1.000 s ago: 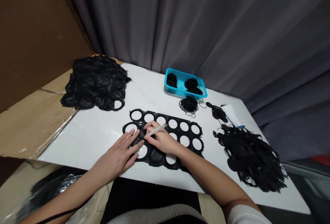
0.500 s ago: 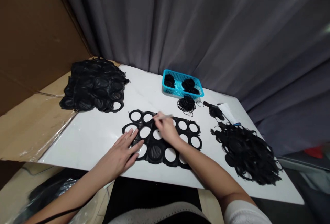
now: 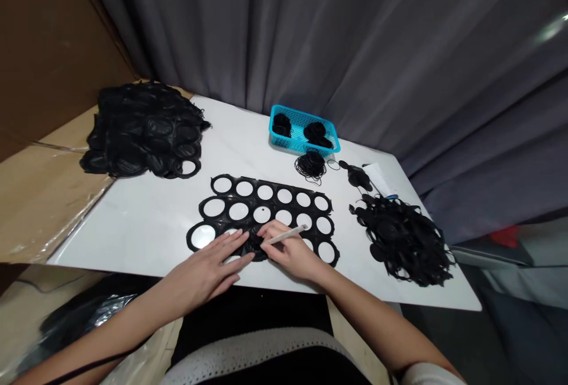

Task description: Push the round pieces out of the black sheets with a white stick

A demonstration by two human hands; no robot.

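Observation:
A flat black sheet [image 3: 227, 214] with rows of round holes lies on the white table in front of me. My left hand [image 3: 208, 269] rests palm down on its lower left, fingers stretched out. In my right hand [image 3: 293, 255] is a slim, pale pen-like tool [image 3: 290, 233], slanted up to the right. Its tip is hidden by my fingers. Both hands meet at a dark round piece [image 3: 256, 244] in the front row, where the black material is bunched; my right fingertips touch it.
A blue basket [image 3: 306, 147] with black bundles stands at the back, loose black rings [image 3: 310, 165] before it. Piled black sheets [image 3: 146, 130] lie left, black scraps [image 3: 406, 240] right. Near the scraps is white paper [image 3: 377, 180]. A grey curtain [image 3: 355, 36] hangs behind.
My right hand has come from the sheet's back row toward me, to the dark round piece in the front row. My left hand stays flat on the sheet. The view has shifted slightly.

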